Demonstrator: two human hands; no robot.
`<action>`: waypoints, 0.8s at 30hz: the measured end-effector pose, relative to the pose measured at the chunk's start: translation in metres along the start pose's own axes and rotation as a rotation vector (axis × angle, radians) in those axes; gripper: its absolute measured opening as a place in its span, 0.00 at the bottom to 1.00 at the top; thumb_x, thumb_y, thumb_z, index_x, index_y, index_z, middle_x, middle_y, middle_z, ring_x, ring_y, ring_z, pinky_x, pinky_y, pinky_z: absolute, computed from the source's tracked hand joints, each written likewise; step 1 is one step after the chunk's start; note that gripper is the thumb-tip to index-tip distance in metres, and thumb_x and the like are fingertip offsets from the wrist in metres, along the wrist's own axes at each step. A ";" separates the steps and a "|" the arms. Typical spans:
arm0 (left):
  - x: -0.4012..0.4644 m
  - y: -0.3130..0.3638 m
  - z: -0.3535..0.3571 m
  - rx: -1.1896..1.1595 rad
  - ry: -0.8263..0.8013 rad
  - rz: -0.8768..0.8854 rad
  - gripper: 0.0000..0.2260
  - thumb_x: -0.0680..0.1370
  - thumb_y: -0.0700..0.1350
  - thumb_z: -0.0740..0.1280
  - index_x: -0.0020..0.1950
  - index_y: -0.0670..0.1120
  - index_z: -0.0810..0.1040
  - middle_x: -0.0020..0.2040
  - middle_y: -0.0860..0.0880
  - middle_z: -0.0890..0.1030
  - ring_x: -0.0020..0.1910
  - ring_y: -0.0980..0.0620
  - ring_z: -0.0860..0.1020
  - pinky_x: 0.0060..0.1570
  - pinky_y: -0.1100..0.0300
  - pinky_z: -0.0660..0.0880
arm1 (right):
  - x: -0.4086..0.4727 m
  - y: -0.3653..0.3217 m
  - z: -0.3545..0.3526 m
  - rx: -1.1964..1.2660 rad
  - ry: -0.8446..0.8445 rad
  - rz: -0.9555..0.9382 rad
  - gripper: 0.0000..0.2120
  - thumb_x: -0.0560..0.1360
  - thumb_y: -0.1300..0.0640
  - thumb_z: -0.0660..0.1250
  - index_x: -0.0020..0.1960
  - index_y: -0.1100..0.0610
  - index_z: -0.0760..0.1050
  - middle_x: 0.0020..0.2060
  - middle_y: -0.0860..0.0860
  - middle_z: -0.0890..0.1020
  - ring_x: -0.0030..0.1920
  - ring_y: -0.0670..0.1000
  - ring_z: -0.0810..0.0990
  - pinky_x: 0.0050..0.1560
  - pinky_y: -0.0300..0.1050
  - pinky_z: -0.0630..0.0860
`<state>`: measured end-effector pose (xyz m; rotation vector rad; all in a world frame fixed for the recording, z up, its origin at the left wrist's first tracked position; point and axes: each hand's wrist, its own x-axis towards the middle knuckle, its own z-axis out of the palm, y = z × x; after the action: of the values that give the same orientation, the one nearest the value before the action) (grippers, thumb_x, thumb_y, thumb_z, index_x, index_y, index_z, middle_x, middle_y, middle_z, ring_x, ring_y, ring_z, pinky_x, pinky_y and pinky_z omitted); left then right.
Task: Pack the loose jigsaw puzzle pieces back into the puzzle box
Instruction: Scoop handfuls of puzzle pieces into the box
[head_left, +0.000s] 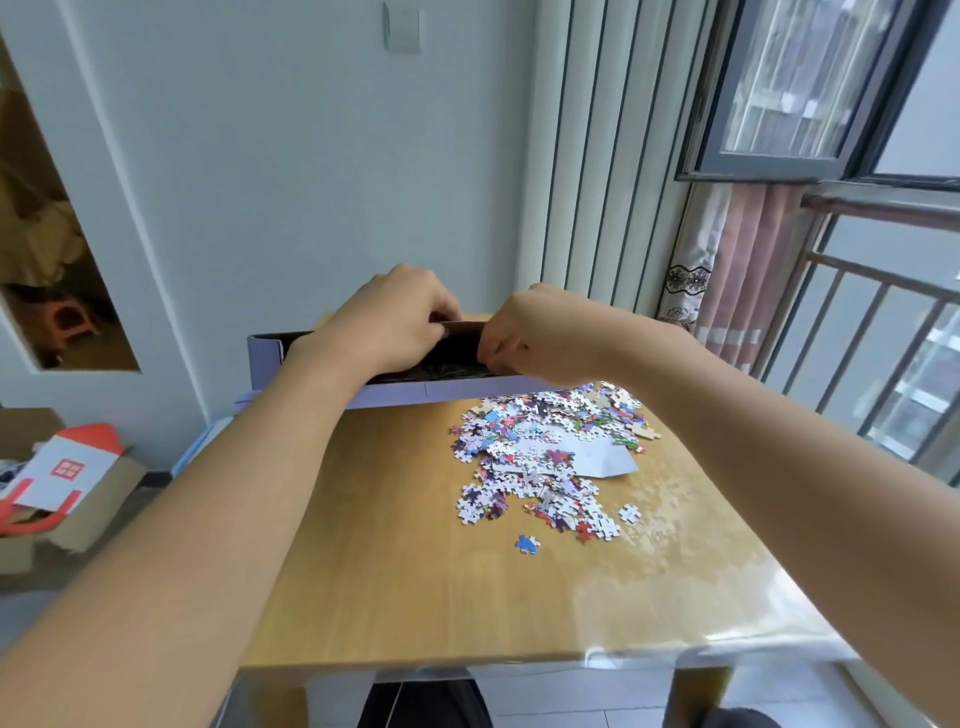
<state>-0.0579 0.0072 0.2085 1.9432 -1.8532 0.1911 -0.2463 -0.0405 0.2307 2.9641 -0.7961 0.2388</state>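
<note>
- Left hand (387, 317): over the open top of the pale lilac cardboard puzzle box (395, 392), fingers curled down onto the far edge of a brown cardboard flap (462, 328) at the box's far side. Reads as gripping the flap; fingertips partly hidden behind it.
- Right hand (524, 332): just beside the left one, fingers curled, pinching the same flap at its right end. The two hands are near each other, flap edge showing between them.
- Both forearms bare, reaching in from the near corners of the view.
- Puzzle box: long, low, sits at the far edge of the tabletop, against the wall side. Dark interior; contents too dark to make out.
- Loose multicoloured jigsaw pieces (545, 452): heaped on the table just in front of the box's right half, near the right forearm. Many lie white side up.
- White paper sheet (605, 460): lies in the pile, partly under pieces.
- Single blue jigsaw piece (527, 543): apart from the heap, on its near side.
- Light wooden table (405, 545): glossy clear cover, glare on the right part.
- Surroundings: pale wall with a light switch plate (402, 27), window with railing (878, 332) on the right, pink patterned curtain (727, 270) beside it, brown cardboard cartons (57, 488) on the floor at left.
</note>
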 end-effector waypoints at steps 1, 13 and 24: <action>-0.001 0.000 0.001 -0.001 0.006 0.001 0.11 0.77 0.42 0.68 0.52 0.57 0.85 0.50 0.50 0.85 0.50 0.46 0.81 0.53 0.49 0.78 | 0.000 0.001 0.001 -0.029 -0.003 -0.030 0.12 0.78 0.59 0.63 0.53 0.49 0.84 0.44 0.53 0.84 0.47 0.56 0.80 0.48 0.52 0.78; -0.021 -0.045 0.081 0.098 0.094 0.010 0.24 0.79 0.31 0.59 0.66 0.55 0.78 0.59 0.53 0.78 0.59 0.45 0.73 0.51 0.50 0.73 | -0.050 0.129 0.118 0.439 0.172 0.662 0.18 0.73 0.60 0.73 0.63 0.57 0.79 0.57 0.54 0.83 0.55 0.53 0.81 0.53 0.46 0.77; -0.019 -0.083 0.139 0.067 -0.224 -0.281 0.23 0.69 0.28 0.61 0.52 0.55 0.69 0.58 0.52 0.72 0.61 0.44 0.72 0.54 0.44 0.74 | -0.010 0.182 0.188 0.547 0.239 0.618 0.27 0.73 0.55 0.74 0.70 0.56 0.73 0.70 0.53 0.74 0.70 0.54 0.71 0.64 0.45 0.67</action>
<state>-0.0069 -0.0317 0.0586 2.3261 -1.6966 -0.0556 -0.3209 -0.2118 0.0479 2.9286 -1.8341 0.9554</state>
